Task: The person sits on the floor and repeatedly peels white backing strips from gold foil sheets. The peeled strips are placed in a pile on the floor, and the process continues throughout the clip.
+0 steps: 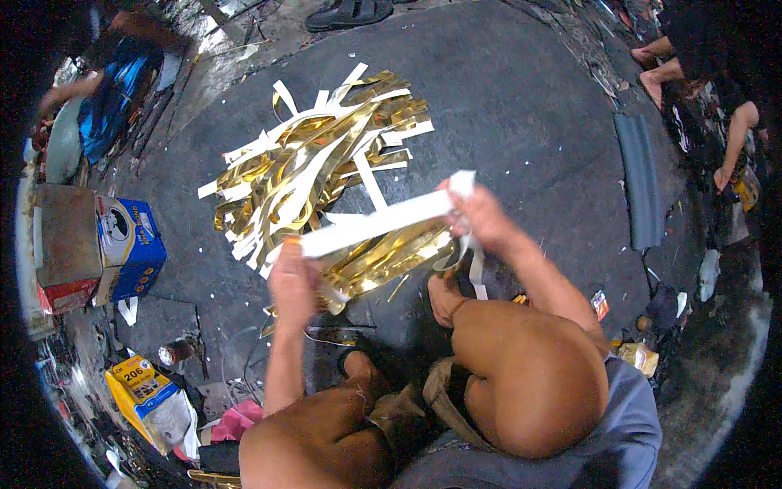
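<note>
A white strip [375, 225] is stretched between my two hands, its right end a little higher and farther off than its left. My left hand [295, 281] is closed on the left end, and a small orange bit shows at its fingertips. At the other end my right hand [481, 216] grips the strip, a corner of it sticking up past the fingers. Shiny gold strips [391, 261] lie or hang just below it; I cannot tell whether they are joined to it. Beyond my hands, a loose pile of gold and white strips [309, 163] covers the dark mat.
The dark mat [521, 98] spreads before my feet. At left stand a blue box [134, 253] and a rusty tin [69, 232], with a yellow bag [151, 399] nearer. A grey ridged piece [635, 179] lies right; a black sandal [350, 14] is far. Other people sit at both sides.
</note>
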`<control>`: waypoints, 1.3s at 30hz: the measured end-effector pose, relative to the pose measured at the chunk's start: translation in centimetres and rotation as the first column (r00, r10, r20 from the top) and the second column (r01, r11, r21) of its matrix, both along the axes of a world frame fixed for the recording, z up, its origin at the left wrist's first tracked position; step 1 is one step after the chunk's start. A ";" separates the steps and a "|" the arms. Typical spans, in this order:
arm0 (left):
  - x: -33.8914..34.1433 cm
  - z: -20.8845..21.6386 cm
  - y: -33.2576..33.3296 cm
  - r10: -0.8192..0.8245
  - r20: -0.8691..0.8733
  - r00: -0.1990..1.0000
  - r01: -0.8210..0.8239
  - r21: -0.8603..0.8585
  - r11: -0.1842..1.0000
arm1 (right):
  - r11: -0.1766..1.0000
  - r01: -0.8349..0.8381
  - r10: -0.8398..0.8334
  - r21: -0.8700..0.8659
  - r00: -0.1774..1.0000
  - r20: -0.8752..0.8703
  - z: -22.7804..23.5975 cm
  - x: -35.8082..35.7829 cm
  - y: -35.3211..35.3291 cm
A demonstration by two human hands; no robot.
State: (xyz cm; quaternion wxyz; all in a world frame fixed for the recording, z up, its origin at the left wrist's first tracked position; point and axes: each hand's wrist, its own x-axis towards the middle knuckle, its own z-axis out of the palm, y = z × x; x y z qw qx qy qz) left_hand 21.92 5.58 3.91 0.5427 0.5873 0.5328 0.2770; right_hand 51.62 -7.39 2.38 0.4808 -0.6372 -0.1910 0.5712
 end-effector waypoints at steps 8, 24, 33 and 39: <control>-26.3 -4.4 13.9 0.641 0.720 0.266 -0.359 -0.543 0.759 | 0.327 0.933 -0.732 0.150 0.351 -0.584 -6.4 25.2 -12.0; -5.6 -2.8 5.5 0.208 0.200 0.957 -0.251 0.223 0.942 | 0.823 -0.531 0.315 -0.200 0.135 0.939 -8.9 6.8 3.2; 1.5 0.3 -2.2 -0.379 0.019 0.925 0.379 -0.005 0.925 | 0.738 -0.615 0.419 -0.277 0.096 0.903 -6.6 8.9 2.7; 2.8 2.2 -3.1 -0.562 0.065 0.825 0.559 0.059 0.827 | 0.737 -0.672 0.601 -0.070 0.604 0.523 3.1 5.9 2.9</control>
